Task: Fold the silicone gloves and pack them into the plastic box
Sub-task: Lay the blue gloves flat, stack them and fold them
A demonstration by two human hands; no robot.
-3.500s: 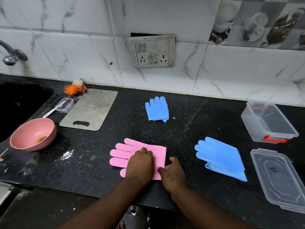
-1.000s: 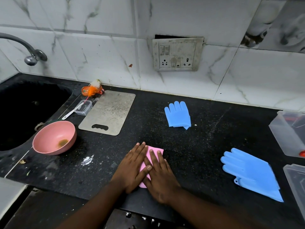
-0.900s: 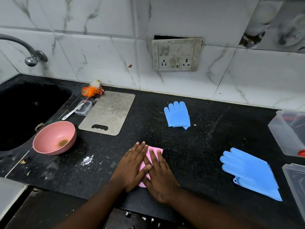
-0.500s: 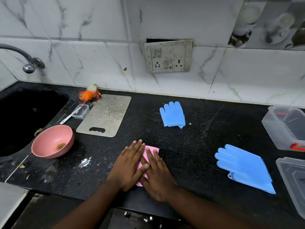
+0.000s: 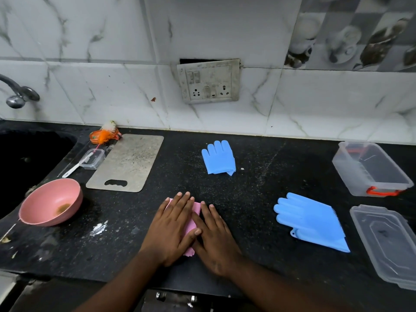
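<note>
Two hands press flat on a folded pink glove (image 5: 195, 218) near the front edge of the black counter (image 5: 254, 183). Left hand (image 5: 172, 228) lies palm down with fingers spread over most of the glove; right hand (image 5: 213, 235) lies just beside it, palm down, its thumb crossing under the left thumb. Neither hand forms a grip: both are splayed wide and hold nothing, only pushing down. Pink shows in a strip between the hands, past the left fingertips and at one corner near the wrists.

Farther back, a folded blue glove (image 5: 218, 157) lies alone, fingers toward the wall. To the right, an unfolded blue glove (image 5: 309, 220) lies flat, fingers pointing left, well apart from the hands. At the right edge stands the clear box (image 5: 369, 170) with red handles, open and upright; its lid (image 5: 388, 243) lies on the counter nearer the front, apart from it.

On the left sit a pink bowl (image 5: 50, 202), a grey cutting board (image 5: 127, 163), and a small clear container (image 5: 92, 156), beside the dark sink (image 5: 27, 158).
</note>
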